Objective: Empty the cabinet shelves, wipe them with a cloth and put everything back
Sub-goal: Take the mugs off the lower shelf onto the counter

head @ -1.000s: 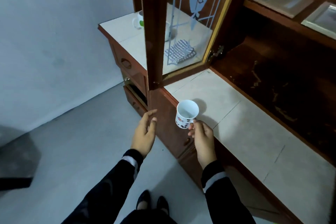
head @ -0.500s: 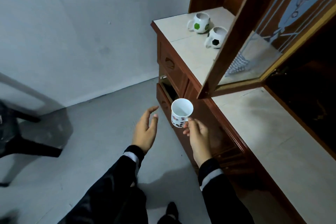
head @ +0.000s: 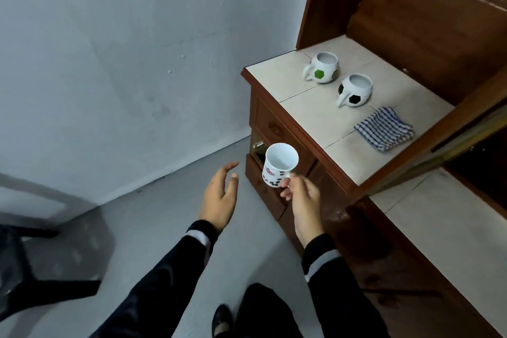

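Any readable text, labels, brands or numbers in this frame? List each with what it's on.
Red label with pale lettering on the white mug held by the right hand: too blurred to read.
Green-patch football mug, black-patch football mug, striped cloth: no text visible.
Nothing else legible.
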`<state>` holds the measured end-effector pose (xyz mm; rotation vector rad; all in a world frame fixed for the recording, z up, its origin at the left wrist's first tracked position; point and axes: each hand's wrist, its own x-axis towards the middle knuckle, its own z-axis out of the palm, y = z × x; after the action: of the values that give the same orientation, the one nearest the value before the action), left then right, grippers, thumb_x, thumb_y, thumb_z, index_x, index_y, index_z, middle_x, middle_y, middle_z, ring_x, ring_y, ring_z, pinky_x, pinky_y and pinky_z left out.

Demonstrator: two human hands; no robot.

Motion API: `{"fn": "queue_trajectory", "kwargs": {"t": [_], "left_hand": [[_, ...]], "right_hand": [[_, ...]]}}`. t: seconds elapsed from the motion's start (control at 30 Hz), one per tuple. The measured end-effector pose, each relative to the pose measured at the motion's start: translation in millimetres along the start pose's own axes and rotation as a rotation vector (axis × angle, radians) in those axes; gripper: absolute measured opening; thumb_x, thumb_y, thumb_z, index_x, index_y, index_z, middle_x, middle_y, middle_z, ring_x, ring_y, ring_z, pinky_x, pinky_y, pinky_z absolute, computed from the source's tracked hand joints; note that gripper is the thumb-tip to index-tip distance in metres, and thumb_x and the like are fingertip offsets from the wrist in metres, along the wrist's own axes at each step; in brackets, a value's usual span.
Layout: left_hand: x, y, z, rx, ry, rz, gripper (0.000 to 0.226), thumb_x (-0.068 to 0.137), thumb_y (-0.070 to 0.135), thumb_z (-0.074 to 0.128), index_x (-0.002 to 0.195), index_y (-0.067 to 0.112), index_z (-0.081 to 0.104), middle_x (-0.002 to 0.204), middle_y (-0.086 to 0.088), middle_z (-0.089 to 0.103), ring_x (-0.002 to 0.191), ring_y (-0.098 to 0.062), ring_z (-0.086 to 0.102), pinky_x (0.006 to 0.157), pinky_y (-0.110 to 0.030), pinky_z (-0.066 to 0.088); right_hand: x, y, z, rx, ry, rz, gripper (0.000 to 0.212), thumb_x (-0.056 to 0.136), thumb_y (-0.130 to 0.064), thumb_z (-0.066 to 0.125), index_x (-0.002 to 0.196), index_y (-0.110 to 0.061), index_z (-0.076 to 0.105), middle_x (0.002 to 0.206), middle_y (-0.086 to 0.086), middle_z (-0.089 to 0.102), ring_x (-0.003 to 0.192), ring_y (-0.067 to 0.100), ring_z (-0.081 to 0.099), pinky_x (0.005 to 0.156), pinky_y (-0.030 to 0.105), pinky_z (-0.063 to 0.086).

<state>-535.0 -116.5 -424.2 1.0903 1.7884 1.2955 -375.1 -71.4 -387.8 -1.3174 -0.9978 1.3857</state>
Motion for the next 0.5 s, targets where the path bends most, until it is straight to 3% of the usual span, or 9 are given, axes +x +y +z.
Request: {"fn": "queue_trajectory", "kwargs": {"t": [0.23, 0.4, 0.5], "left_hand": [[97, 12, 16, 0.011, -0.076, 0.052, 0.026, 0.105, 0.025, 0.044, 0.128, 0.031, 0.056, 0.132, 0.012, 0.057, 0.126, -0.003, 0.047, 0.103, -0.024, 0.034], [158, 28, 36, 0.008, -0.135, 0.108, 0.024, 0.105, 0.024, 0.045, 0.122, 0.038, 0.054, 0.128, 0.015, 0.059, 0.121, 0.000, 0.050, 0.100, -0.020, 0.035], [193, 38, 49, 0.013, -0.169, 0.115, 0.025, 0.104, 0.027, 0.044, 0.126, 0.032, 0.056, 0.123, 0.013, 0.061, 0.107, 0.012, 0.053, 0.093, -0.016, 0.039]], "right_hand": [[79, -14, 26, -0.006, 0.087, -0.017, 0.028, 0.099, -0.011, 0.048, 0.073, -0.013, 0.058, 0.075, 0.003, 0.060, 0.057, 0.009, 0.047, 0.063, 0.023, 0.039], [130, -27, 34, -0.052, 0.152, -0.080, 0.037, 0.096, -0.016, 0.050, 0.061, -0.022, 0.059, 0.067, 0.001, 0.059, 0.060, 0.014, 0.050, 0.065, 0.028, 0.040], [160, -29, 37, -0.056, 0.201, -0.060, 0.045, 0.096, -0.018, 0.049, 0.053, -0.026, 0.057, 0.069, 0.002, 0.062, 0.064, 0.017, 0.052, 0.068, 0.033, 0.041]]}}
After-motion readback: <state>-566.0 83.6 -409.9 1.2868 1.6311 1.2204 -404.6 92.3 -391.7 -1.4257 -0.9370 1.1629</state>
